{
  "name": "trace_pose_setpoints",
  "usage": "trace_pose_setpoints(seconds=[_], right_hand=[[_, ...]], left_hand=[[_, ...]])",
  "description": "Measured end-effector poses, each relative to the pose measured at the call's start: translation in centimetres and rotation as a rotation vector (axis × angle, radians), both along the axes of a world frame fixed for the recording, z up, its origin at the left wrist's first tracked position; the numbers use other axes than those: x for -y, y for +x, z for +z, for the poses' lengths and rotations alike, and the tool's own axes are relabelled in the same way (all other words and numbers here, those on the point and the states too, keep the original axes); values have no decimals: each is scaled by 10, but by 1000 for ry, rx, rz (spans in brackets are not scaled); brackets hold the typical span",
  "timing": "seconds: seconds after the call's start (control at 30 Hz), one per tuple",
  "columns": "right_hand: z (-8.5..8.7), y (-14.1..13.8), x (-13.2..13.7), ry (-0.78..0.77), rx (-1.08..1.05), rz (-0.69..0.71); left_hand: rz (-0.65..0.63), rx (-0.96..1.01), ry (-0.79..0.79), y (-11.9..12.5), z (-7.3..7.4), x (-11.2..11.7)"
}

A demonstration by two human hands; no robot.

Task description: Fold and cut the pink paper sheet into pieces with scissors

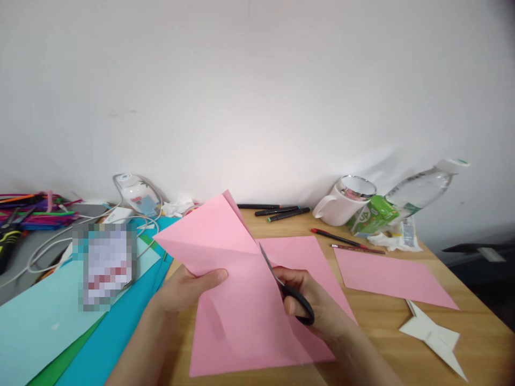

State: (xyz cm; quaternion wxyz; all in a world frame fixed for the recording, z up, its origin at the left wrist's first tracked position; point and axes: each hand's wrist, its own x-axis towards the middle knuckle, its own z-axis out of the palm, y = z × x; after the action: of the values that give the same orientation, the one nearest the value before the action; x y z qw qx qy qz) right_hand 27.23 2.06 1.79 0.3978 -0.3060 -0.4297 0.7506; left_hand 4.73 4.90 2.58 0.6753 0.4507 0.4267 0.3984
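My left hand (189,289) grips the left edge of a pink paper sheet (225,252), thumb on top, holding it lifted above the wooden table (475,332). My right hand (317,305) is closed round black-handled scissors (287,284). Their blades point up and away, lying along the sheet's right edge near a crease. A second pink sheet (317,262) lies flat under the lifted one.
A third pink sheet (394,276) and a white folded paper star (434,338) lie at the right. Behind stand a white mug (341,206), green carton (372,214), tilted water bottle (422,187), markers (281,212) and pencils (346,241). Blue and green sheets (60,321), cables and coloured sticks fill the left.
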Motion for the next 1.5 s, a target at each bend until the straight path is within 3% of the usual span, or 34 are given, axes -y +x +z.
trace_pose_setpoints(seconds=[0.3,0.77,1.5], right_hand=[[-3,0,-1,81,53,3],[4,-1,-1,38,-16,-1],[-2,-1,0,6,-8,-4]], left_hand=[[-18,8,6,-1,-1,-1],[-14,-20,-29,-1,0,0],[4,-26,-44,1,2,0]])
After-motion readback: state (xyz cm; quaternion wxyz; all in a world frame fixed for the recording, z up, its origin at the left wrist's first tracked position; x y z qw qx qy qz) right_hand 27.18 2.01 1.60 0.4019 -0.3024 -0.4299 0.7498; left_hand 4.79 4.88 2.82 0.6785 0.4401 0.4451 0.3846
